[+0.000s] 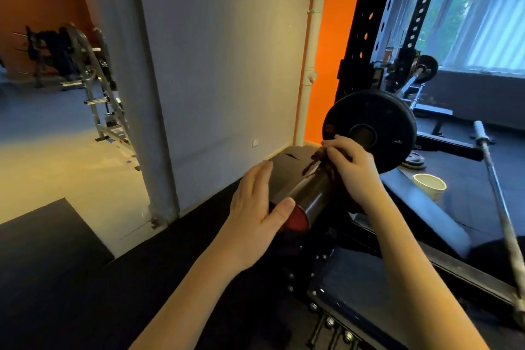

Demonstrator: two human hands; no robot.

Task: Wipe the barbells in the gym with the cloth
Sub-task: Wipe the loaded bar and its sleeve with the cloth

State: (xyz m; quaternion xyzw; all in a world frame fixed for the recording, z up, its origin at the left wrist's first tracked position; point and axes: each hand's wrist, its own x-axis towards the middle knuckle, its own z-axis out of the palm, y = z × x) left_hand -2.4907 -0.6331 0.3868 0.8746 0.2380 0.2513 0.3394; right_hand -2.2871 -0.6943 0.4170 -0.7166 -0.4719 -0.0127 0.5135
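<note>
A barbell sleeve (309, 196) of dark metal points toward me, with a red end cap (297, 220) and a black weight plate (377, 122) farther along it. My right hand (350, 162) grips a dark cloth (315, 160) wrapped over the sleeve just in front of the plate. My left hand (257, 207) is beside the sleeve's end with straight fingers, its thumb against the red cap. The rest of the bar is hidden behind the plate.
A black rack upright (369, 23) rises behind the plate. A second bare barbell (500, 202) lies at the right, beside a paper cup (430, 186). A grey wall (216, 65) stands close on the left. More gym machines (93, 82) stand at the far left.
</note>
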